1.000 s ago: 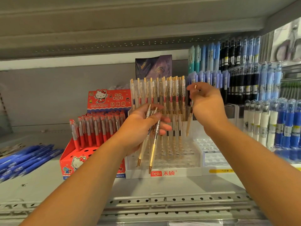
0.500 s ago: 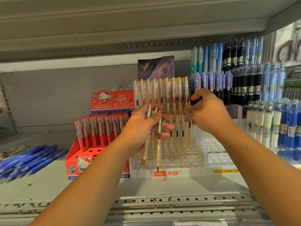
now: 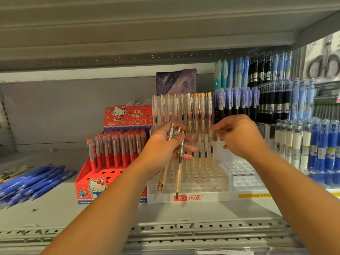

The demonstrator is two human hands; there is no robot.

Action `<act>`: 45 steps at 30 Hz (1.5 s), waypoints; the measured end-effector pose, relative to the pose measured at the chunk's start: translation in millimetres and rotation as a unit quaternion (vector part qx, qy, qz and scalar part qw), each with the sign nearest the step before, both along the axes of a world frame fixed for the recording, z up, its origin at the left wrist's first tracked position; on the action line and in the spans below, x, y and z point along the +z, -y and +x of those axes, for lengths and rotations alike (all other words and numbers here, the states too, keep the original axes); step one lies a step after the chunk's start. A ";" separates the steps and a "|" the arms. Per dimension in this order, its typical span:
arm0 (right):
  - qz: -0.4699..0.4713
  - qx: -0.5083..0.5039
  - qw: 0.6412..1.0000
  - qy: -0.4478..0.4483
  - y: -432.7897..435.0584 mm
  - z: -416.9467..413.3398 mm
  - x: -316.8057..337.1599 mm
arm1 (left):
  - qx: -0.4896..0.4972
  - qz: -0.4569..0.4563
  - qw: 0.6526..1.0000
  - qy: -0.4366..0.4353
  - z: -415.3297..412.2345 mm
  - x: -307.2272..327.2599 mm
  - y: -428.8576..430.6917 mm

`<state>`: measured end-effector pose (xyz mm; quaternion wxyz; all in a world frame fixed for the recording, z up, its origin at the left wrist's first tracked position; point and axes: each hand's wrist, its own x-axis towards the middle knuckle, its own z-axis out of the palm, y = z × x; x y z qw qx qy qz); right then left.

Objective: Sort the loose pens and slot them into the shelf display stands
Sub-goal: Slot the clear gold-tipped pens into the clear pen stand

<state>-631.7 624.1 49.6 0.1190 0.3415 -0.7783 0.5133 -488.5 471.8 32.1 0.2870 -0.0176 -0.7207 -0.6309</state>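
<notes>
Pens in blue, the loose blue pens [image 3: 33, 183], lie heaped at the far left of the grey shelf [image 3: 110, 214]. Right of them stands a red Hello Kitty display box [image 3: 88, 188], its back rows filled with red pens [image 3: 116, 150] and several front holes bare.

Next comes the left hand [image 3: 165, 150], raised palm-up in front of the clear display stand [image 3: 202, 196]. Thumb and curled fingers hold a small bundle of gold-tipped pens [image 3: 178, 173], which hang nearly upright, tips down, just above the stand's front edge with its red label. Two tips sit close together on the left and one reaches lower on the right.

Behind the hand, more pens of the same kind, the slotted gold pens [image 3: 184, 111], stand upright in the stand's back rows, while its near rows of holes show through the clear plastic. A dark purple card [image 3: 176, 80] leans against the shelf's back wall above them.

The right hand [image 3: 241, 137] is at the right side of the stand, fingers curled, with thumb and forefinger drawn together at the top of the rightmost lower pen; I cannot tell whether they grip it or only touch it.

Farther right sit a low clear tray [image 3: 242, 173], then tiers of lilac, black and blue-and-white pens [image 3: 322, 150], and packaged scissors [image 3: 325, 65] at the top corner.
</notes>
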 end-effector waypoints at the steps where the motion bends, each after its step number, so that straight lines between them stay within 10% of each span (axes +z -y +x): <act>1: 0.003 -0.003 1.000 -0.005 -0.4 -0.4 -1.6 | -0.001 0.001 1.000 -0.003 0.6 0.3 -0.2; 22: -0.008 0.036 0.999 -0.007 -3.9 2.8 -16.5 | -0.034 0.029 0.999 -0.011 1.8 0.4 -9.3; 35: -0.081 -0.050 0.971 -0.217 5.4 28.5 -8.5 | 0.020 0.070 0.993 -0.098 1.5 3.8 -12.7; 45: -0.103 0.227 0.968 0.039 48.4 86.7 -8.1 | 0.084 0.025 0.987 -0.134 25.6 8.5 6.5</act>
